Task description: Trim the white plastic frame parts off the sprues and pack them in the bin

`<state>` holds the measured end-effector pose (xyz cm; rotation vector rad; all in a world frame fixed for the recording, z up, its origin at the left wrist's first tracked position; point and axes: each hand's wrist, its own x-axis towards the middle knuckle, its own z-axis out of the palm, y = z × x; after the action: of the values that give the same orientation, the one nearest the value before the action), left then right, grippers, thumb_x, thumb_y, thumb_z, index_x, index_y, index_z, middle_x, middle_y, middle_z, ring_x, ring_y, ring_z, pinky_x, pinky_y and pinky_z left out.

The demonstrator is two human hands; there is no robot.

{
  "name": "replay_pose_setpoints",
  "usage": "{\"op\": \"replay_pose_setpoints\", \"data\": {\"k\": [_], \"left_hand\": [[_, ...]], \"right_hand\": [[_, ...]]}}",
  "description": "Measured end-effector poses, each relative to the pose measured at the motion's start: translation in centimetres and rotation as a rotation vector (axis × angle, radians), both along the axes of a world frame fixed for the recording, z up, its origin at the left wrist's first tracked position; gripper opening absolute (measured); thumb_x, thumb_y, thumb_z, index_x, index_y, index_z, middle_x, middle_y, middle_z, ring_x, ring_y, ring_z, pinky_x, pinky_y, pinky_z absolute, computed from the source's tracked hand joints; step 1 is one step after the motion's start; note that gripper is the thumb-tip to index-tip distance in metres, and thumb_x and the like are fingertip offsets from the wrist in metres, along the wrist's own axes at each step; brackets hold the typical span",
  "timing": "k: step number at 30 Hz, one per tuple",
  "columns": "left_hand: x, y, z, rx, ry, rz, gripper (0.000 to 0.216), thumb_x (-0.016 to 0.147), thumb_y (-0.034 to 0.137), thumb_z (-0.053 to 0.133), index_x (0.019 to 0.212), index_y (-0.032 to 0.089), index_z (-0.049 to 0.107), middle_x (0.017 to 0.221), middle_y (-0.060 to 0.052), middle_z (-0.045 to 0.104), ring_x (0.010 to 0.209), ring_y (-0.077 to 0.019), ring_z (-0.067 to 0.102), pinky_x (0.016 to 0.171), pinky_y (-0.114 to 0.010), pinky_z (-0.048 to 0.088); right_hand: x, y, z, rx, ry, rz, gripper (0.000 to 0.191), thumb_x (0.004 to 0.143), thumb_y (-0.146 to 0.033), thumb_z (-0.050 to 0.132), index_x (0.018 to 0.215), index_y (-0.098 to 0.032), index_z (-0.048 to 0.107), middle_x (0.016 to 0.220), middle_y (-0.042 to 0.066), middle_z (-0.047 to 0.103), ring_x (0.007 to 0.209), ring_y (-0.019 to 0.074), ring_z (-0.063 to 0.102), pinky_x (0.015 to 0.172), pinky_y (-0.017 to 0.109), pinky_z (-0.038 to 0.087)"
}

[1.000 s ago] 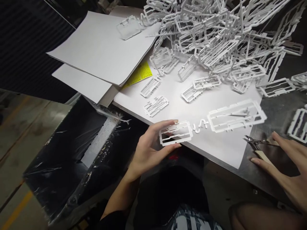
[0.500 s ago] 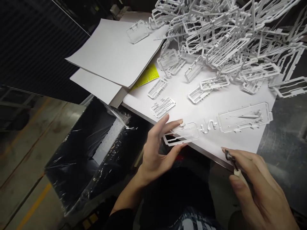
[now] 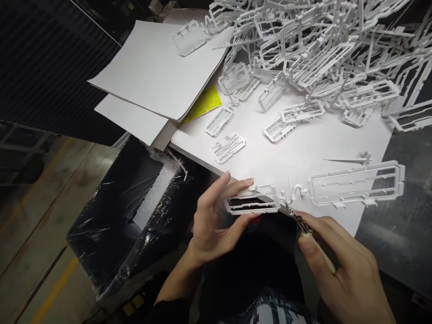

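My left hand point(image 3: 216, 216) pinches the left frame of a long white plastic moulded sprue point(image 3: 354, 185) between thumb and fingers, lifting it off the white sheet point(image 3: 303, 148). The sprue has two rectangular frames joined by a wavy runner. My right hand point(image 3: 340, 265) is closed on small cutting pliers point(image 3: 299, 219) with pale handles; the jaws sit at the runner just right of the left frame.
A big tangled heap of white sprues point(image 3: 320, 49) covers the back of the table. Loose small frames point(image 3: 227, 147) lie on the sheet. Stacked grey cardboard sheets point(image 3: 151, 72) and a yellow card point(image 3: 204, 104) sit at left. A plastic-lined black bin point(image 3: 114, 216) stands below the table edge.
My right hand picked up the pliers from the table at right and brought them to the runner. My left hand raised the sprue off the sheet.
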<state>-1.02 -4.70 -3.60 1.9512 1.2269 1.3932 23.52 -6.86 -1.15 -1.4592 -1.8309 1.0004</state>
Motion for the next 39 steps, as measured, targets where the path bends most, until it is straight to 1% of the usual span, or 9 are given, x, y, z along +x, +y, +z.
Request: {"op": "replay_pose_setpoints", "data": {"k": [4, 7, 10, 13, 22, 26, 31, 35, 39], "left_hand": [[-0.5, -1.3, 0.7, -0.018, 0.031, 0.022, 0.102, 0.076, -0.002, 0.085, 0.164, 0.017, 0.037, 0.137, -0.010, 0.071, 0.127, -0.0207, 0.071, 0.112, -0.029, 0.060], [-1.1, -2.5, 1.3, -0.010, 0.082, 0.022, 0.102, 0.075, -0.003, 0.084, 0.164, 0.014, 0.037, 0.137, -0.011, 0.072, 0.124, -0.0204, 0.071, 0.109, -0.028, 0.061], [-1.5, -3.5, 1.7, -0.017, 0.109, 0.034, 0.103, 0.075, -0.005, 0.084, 0.164, 0.014, 0.036, 0.138, -0.011, 0.071, 0.123, -0.0191, 0.072, 0.108, -0.029, 0.062], [-1.7, -3.9, 1.8, -0.023, 0.127, 0.082, 0.103, 0.075, -0.003, 0.086, 0.164, 0.015, 0.037, 0.137, -0.010, 0.072, 0.121, -0.0193, 0.072, 0.104, -0.030, 0.064], [-2.2, -4.1, 2.0, -0.028, 0.172, 0.111, 0.100, 0.078, 0.001, 0.085, 0.164, 0.016, 0.037, 0.137, -0.009, 0.072, 0.122, -0.0191, 0.072, 0.105, -0.031, 0.063], [-2.3, -4.2, 1.9, -0.032, 0.207, 0.129, 0.099, 0.078, 0.003, 0.086, 0.163, 0.018, 0.038, 0.134, -0.008, 0.074, 0.120, -0.0197, 0.073, 0.106, -0.034, 0.062], [-2.3, -4.2, 1.8, -0.020, 0.253, 0.134, 0.099, 0.078, 0.004, 0.086, 0.163, 0.022, 0.039, 0.131, -0.007, 0.075, 0.114, -0.0208, 0.075, 0.101, -0.036, 0.062], [-2.1, -4.0, 1.7, -0.041, 0.243, 0.136, 0.099, 0.078, 0.004, 0.085, 0.163, 0.023, 0.039, 0.131, -0.007, 0.075, 0.116, -0.0219, 0.075, 0.100, -0.036, 0.063], [-1.8, -3.4, 1.6, -0.074, 0.202, 0.112, 0.098, 0.080, 0.003, 0.083, 0.164, 0.024, 0.038, 0.134, -0.008, 0.073, 0.119, -0.0233, 0.075, 0.099, -0.035, 0.066]], "right_hand": [[-0.2, -0.6, -0.4, 0.013, 0.024, 0.076, 0.034, 0.110, -0.038, 0.056, 0.142, -0.031, 0.065, 0.117, 0.004, 0.075, 0.103, 0.0180, 0.077, 0.075, 0.020, 0.064], [-0.8, -1.3, -1.1, 0.013, 0.071, 0.116, 0.035, 0.109, -0.037, 0.057, 0.141, -0.026, 0.064, 0.115, 0.007, 0.076, 0.101, 0.0215, 0.078, 0.075, 0.025, 0.066], [-1.4, -1.8, -1.7, 0.009, 0.102, 0.125, 0.034, 0.109, -0.038, 0.057, 0.140, -0.026, 0.064, 0.114, 0.008, 0.077, 0.101, 0.0237, 0.078, 0.072, 0.027, 0.066], [-1.8, -1.8, -2.2, 0.023, 0.119, 0.153, 0.034, 0.109, -0.037, 0.056, 0.140, -0.027, 0.063, 0.115, 0.007, 0.077, 0.101, 0.0227, 0.078, 0.072, 0.026, 0.066], [-2.3, -1.7, -2.8, -0.010, 0.195, 0.173, 0.034, 0.108, -0.036, 0.058, 0.140, -0.028, 0.064, 0.116, 0.005, 0.075, 0.100, 0.0185, 0.077, 0.077, 0.022, 0.064], [-2.4, -1.5, -3.0, 0.004, 0.191, 0.162, 0.034, 0.107, -0.035, 0.059, 0.140, -0.027, 0.065, 0.114, 0.006, 0.075, 0.098, 0.0197, 0.077, 0.073, 0.023, 0.064], [-2.4, -1.3, -3.1, 0.029, 0.194, 0.142, 0.033, 0.107, -0.034, 0.061, 0.138, -0.027, 0.067, 0.111, 0.006, 0.077, 0.097, 0.0211, 0.077, 0.069, 0.024, 0.064], [-2.7, -0.9, -2.9, 0.037, 0.225, 0.117, 0.027, 0.107, -0.033, 0.061, 0.131, -0.024, 0.070, 0.109, 0.007, 0.077, 0.096, 0.0209, 0.078, 0.071, 0.025, 0.064], [-3.4, -0.2, -2.6, 0.070, 0.233, 0.057, 0.024, 0.108, -0.034, 0.059, 0.118, -0.019, 0.074, 0.100, 0.006, 0.078, 0.089, 0.0188, 0.078, 0.073, 0.024, 0.063]]}}
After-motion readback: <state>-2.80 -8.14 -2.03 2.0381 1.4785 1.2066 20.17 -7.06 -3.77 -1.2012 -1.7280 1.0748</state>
